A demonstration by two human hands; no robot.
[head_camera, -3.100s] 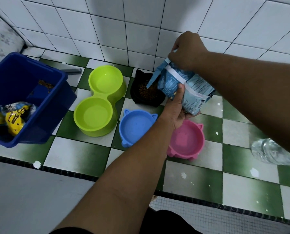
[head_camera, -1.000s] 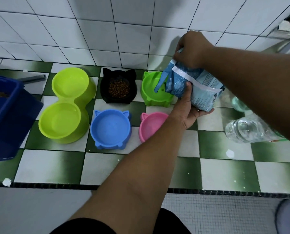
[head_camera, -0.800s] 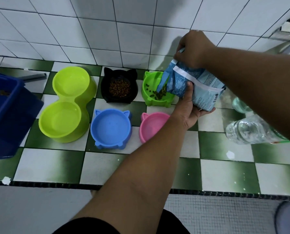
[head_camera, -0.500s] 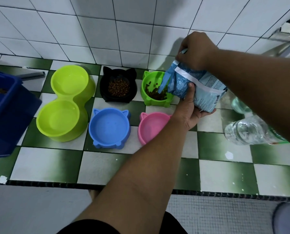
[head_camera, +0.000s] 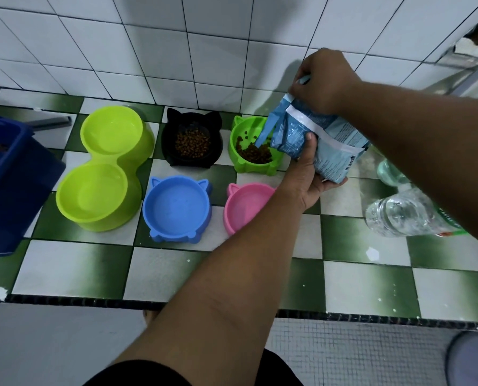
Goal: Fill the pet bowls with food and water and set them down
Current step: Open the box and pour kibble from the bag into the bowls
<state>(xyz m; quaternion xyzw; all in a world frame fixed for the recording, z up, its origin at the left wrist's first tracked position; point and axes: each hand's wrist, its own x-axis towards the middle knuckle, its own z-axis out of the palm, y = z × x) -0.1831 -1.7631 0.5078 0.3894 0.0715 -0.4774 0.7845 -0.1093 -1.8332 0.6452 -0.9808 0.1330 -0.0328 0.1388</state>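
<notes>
- While the pale blue plastic food bag point(head_camera: 326, 140) hangs tilted with its open corner dipping over the small green cat-eared plastic bowl point(head_camera: 239, 135), both hands are clamped on it. The right hand point(head_camera: 324, 82) pinches the top edge from above. The left hand point(head_camera: 307, 176) cups the underside, thumb pressed against the bag's front.
- Brown kibble point(head_camera: 255, 155) lies heaped in the green bowl on the side nearest the bag's mouth, with a few loose pieces toward the far rim. Whether any is falling just now I cannot tell.
- Just left of it stands a black cat-eared plastic bowl point(head_camera: 168, 146) holding its own mound of kibble. Both bowls sit in the back row, near the white tiled wall point(head_camera: 148, 51).
- In the front row, a blue cat-eared plastic bowl point(head_camera: 176, 208) and a pink cat-eared plastic bowl point(head_camera: 244, 204) sit side by side. The left forearm crosses over the pink one's right part.
- A lime-green plastic double bowl point(head_camera: 136, 190) stands further left, one basin behind the other.
- A dark blue plastic crate point(head_camera: 12, 179) fills the left edge, just beside the double bowl.
- At the right, a clear plastic bottle point(head_camera: 399, 215) lies on its side on the green-and-white checked tiles point(head_camera: 171, 270), partly hidden by the right forearm.
</notes>
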